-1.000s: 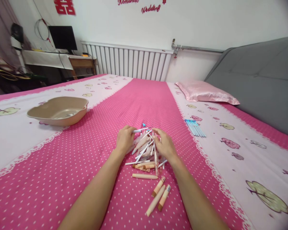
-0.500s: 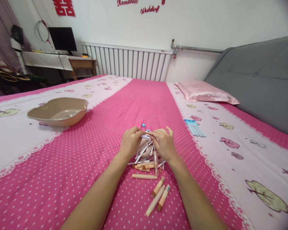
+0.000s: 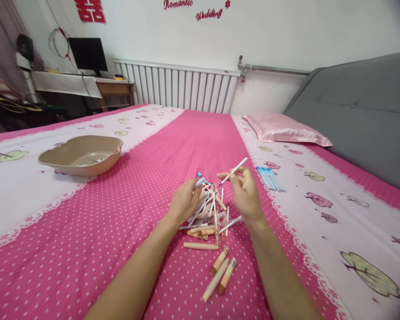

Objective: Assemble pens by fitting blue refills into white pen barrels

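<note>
A heap of thin white refills and tan pen barrels (image 3: 208,218) lies on the pink dotted bedspread (image 3: 120,231). My right hand (image 3: 245,195) is raised just right of the heap and pinches a white refill (image 3: 235,170) that points up and to the right. At the heap's left edge my left hand (image 3: 185,202) has its fingers closed on a small light-blue-tipped piece (image 3: 200,181). Loose tan barrels (image 3: 220,271) lie nearer to me.
A tan heart-shaped bowl (image 3: 82,155) sits at the left on the bed. A neat row of blue-tipped pens (image 3: 270,178) lies to the right of my hands. Further back are a pink pillow (image 3: 283,129), a grey headboard (image 3: 363,115) and a white radiator (image 3: 180,86).
My hands have come apart over the heap. The right hand has lifted up and to the right with a white refill, while the left hand stays by the heap with the small piece.
</note>
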The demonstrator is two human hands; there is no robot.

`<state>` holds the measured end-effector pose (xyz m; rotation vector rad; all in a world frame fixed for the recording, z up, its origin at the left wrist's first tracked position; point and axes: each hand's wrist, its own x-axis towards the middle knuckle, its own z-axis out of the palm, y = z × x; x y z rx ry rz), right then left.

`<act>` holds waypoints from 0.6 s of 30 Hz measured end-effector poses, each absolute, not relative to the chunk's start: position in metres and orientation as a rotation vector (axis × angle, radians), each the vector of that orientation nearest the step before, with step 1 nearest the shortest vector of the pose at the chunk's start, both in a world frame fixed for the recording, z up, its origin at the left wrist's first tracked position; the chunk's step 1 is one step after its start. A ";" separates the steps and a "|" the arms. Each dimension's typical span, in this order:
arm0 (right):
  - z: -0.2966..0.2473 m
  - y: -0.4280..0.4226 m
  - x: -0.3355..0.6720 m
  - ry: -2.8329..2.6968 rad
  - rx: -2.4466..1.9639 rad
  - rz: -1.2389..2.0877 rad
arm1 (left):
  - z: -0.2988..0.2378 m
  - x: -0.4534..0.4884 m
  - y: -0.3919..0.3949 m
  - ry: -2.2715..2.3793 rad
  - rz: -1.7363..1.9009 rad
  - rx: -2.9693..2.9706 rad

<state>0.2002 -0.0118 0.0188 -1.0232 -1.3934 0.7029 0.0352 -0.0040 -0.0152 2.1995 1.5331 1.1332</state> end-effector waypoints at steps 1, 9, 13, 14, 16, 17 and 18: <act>0.021 -0.014 0.199 -1.359 -0.961 0.749 | -0.014 0.036 -0.005 1.528 1.105 2.219; 0.028 -0.021 0.192 -1.296 -0.810 0.749 | -0.012 0.038 -0.010 1.470 1.004 2.279; 0.028 -0.022 0.189 -1.320 -0.833 0.729 | -0.011 0.040 -0.012 1.444 0.976 2.290; 0.028 -0.022 0.189 -1.323 -0.839 0.725 | -0.010 0.040 -0.013 1.437 0.971 2.290; 0.028 -0.023 0.188 -1.329 -0.857 0.717 | -0.009 0.041 -0.014 1.418 0.963 2.289; 0.028 -0.023 0.188 -1.335 -0.870 0.714 | -0.008 0.042 -0.015 1.411 0.962 2.287; 0.028 -0.023 0.188 -1.343 -0.882 0.708 | -0.008 0.042 -0.015 1.405 0.964 2.286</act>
